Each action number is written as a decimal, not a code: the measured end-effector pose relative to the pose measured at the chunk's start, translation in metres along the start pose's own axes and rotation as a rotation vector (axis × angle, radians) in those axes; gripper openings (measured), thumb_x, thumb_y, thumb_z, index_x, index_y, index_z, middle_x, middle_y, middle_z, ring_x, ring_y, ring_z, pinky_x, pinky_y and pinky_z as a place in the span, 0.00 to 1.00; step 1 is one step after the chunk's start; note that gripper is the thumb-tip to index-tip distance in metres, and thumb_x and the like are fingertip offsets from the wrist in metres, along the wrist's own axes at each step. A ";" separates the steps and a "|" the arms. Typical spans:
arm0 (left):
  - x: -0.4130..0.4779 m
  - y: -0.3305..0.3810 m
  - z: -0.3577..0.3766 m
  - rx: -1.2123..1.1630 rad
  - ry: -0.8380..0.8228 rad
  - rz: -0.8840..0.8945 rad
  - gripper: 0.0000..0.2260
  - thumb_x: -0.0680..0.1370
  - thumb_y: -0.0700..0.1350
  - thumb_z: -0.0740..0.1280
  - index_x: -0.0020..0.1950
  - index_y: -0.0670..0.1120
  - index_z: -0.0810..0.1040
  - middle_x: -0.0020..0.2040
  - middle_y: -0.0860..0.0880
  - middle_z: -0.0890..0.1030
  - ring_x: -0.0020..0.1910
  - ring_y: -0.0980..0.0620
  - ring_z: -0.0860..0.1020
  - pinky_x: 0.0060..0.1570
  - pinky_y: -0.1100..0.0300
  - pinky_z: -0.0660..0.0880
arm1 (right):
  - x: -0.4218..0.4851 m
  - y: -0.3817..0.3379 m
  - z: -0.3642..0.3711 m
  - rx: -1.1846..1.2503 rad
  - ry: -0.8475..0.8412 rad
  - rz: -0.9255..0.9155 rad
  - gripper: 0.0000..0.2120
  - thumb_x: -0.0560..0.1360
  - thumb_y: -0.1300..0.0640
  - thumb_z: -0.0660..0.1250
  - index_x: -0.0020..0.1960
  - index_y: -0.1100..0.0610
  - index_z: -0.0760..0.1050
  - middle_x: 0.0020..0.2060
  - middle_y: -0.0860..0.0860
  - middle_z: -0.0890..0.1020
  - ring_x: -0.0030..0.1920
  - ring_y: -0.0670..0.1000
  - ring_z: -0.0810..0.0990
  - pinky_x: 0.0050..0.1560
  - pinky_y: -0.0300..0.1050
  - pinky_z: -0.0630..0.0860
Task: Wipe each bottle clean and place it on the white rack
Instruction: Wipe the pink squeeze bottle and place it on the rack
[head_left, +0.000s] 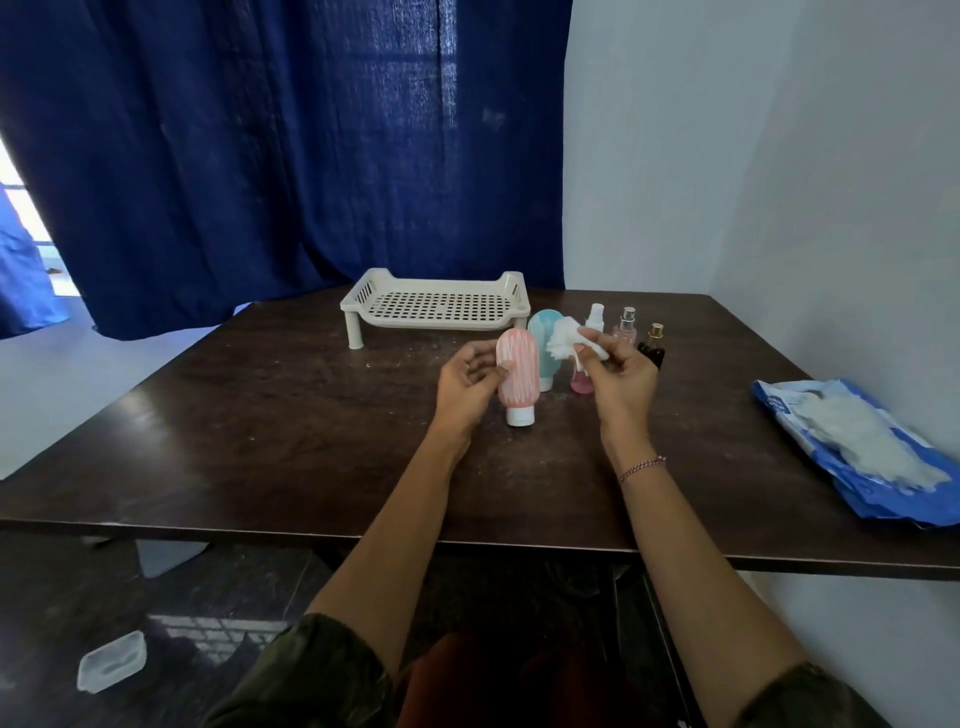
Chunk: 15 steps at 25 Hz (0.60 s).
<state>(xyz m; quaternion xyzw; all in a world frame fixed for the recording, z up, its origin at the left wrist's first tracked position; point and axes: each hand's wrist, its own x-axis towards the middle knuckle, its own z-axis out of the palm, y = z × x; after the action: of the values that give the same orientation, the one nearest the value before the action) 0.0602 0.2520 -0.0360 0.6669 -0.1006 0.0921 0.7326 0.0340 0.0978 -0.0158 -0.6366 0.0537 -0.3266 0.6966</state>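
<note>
Rack (436, 323): on the desk (260, 415), beyond the hands and a little left of them; nothing in it.
Left hand (467, 376): fingers curled on the pink bottle (517, 376), which stands cap down between the two hands, long axis near upright.
Teal bottle (545, 332): just behind the pink one, cap down.
Tissue (569, 338): a wad, just right of the pink bottle's top.
Right hand (621, 379): pinches the tissue; judged the wiping hand.
Small bottles (627, 325): upright, behind the right hand.
Wipe pack (852, 441): well right, open, wipes inside.
</note>
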 end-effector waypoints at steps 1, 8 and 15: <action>0.000 0.000 0.001 0.005 -0.007 0.011 0.11 0.74 0.34 0.68 0.54 0.43 0.76 0.48 0.47 0.80 0.51 0.49 0.78 0.58 0.47 0.76 | 0.000 0.002 -0.002 0.000 0.001 -0.007 0.12 0.72 0.64 0.69 0.54 0.55 0.79 0.44 0.44 0.81 0.47 0.43 0.80 0.39 0.33 0.78; 0.002 -0.003 0.002 0.036 -0.050 0.058 0.13 0.74 0.34 0.68 0.58 0.42 0.76 0.49 0.47 0.80 0.52 0.49 0.78 0.58 0.46 0.76 | -0.001 0.006 -0.004 0.007 -0.034 -0.046 0.12 0.71 0.63 0.71 0.50 0.49 0.80 0.51 0.47 0.81 0.50 0.46 0.80 0.39 0.38 0.80; -0.003 0.002 0.002 0.032 -0.154 0.146 0.22 0.76 0.32 0.64 0.69 0.46 0.72 0.60 0.44 0.77 0.56 0.53 0.75 0.55 0.62 0.77 | -0.001 0.008 -0.006 -0.187 -0.004 -0.281 0.13 0.72 0.66 0.69 0.52 0.52 0.79 0.53 0.50 0.80 0.46 0.37 0.76 0.40 0.25 0.73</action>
<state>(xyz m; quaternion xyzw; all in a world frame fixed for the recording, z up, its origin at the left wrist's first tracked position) 0.0570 0.2501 -0.0350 0.6743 -0.2033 0.0952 0.7035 0.0336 0.0933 -0.0247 -0.7005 -0.0070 -0.4132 0.5819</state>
